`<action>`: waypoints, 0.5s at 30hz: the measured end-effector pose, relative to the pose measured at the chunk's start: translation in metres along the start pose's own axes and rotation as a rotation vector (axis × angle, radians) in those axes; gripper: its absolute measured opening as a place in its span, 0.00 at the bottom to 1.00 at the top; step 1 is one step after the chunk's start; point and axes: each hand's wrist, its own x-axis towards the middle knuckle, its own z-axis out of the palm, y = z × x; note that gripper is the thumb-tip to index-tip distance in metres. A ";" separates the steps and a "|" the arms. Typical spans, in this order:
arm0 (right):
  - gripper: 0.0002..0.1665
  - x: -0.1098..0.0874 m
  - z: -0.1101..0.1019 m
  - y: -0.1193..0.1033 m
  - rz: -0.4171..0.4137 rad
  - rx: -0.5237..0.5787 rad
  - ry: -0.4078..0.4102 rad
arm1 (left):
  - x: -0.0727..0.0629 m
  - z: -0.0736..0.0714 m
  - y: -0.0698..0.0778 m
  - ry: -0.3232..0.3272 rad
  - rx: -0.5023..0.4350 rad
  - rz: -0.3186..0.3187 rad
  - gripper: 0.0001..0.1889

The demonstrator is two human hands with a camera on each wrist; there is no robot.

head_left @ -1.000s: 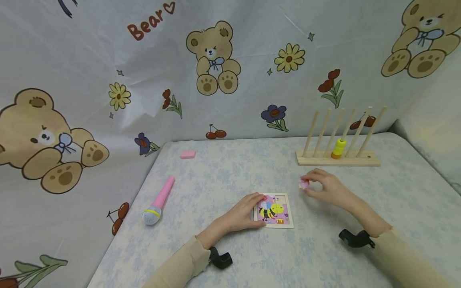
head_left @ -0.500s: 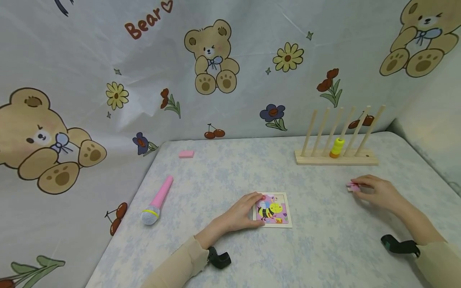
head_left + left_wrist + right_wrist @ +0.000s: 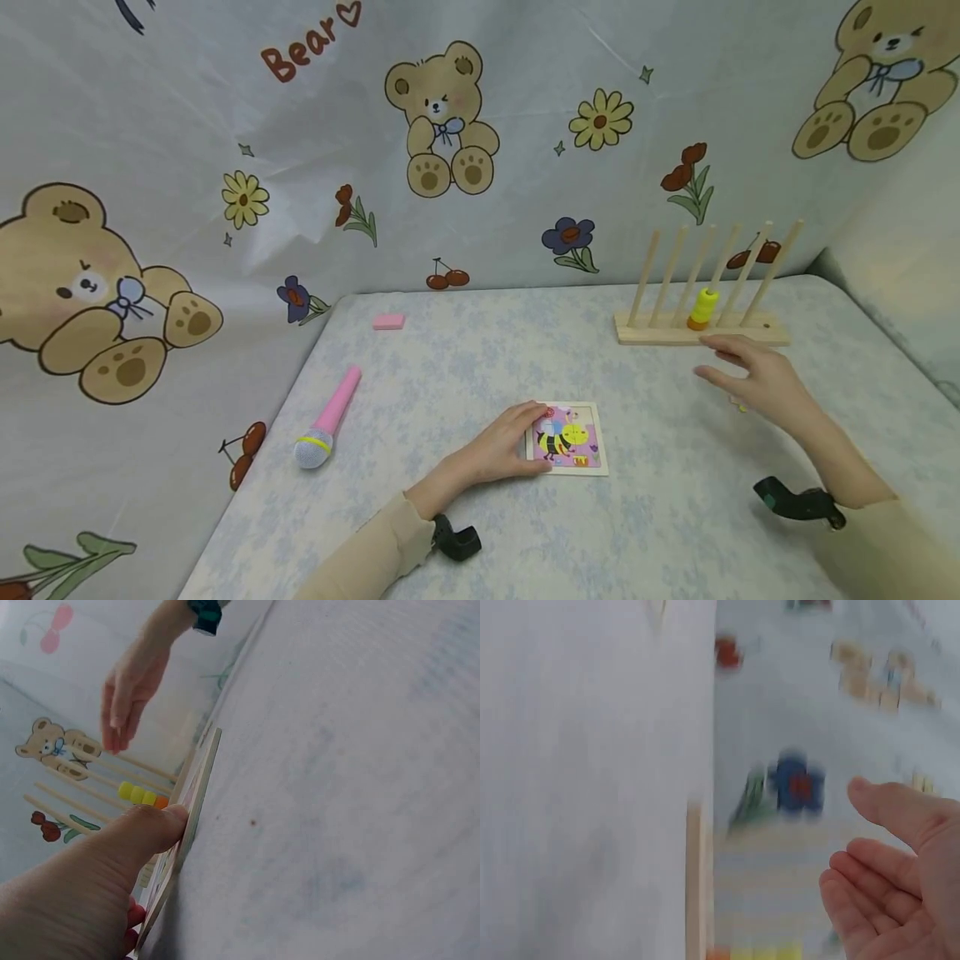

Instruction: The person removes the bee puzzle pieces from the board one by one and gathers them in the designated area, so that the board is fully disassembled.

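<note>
A square wooden puzzle [image 3: 579, 448] with a bee picture and a pale frame lies on the table. My left hand [image 3: 498, 446] grips its left side, fingers at the top corner and thumb at the bottom edge. In the left wrist view, the thumb [image 3: 154, 827] presses on the frame's edge. Above the table, in front of the peg rack, my right hand [image 3: 761, 379] has loosely spread fingers and holds nothing. A small pink and yellow puzzle piece [image 3: 738, 406] shows on the table beneath it, mostly hidden by the hand.
A wooden rack [image 3: 630, 335] with several upright pegs stands at the back right, yellow and orange rings [image 3: 702, 308] on one peg. On the left lie a pink toy microphone [image 3: 330, 421] and, farther back, a pink block [image 3: 388, 322]. A bear-print cloth hangs behind.
My right hand has carried the pink puzzle piece to the right, let go of it on the table, and risen up and leftward. My left hand has stayed on the puzzle.
</note>
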 end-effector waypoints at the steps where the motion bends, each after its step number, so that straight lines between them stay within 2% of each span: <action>1: 0.30 0.002 0.008 -0.014 -0.039 0.031 0.007 | 0.000 0.000 0.000 0.002 -0.003 0.001 0.43; 3: 0.27 0.005 0.030 -0.037 -0.129 0.088 -0.014 | 0.000 -0.001 -0.001 0.007 -0.009 0.008 0.43; 7: 0.23 0.005 0.074 -0.062 -0.236 0.159 -0.140 | 0.002 -0.001 -0.002 0.010 -0.013 0.027 0.43; 11: 0.23 0.002 0.101 -0.068 -0.283 0.144 -0.216 | 0.002 0.001 -0.004 0.012 -0.002 0.033 0.43; 15: 0.24 -0.003 0.111 -0.070 -0.280 0.081 -0.267 | 0.000 0.002 -0.006 0.012 0.011 0.029 0.43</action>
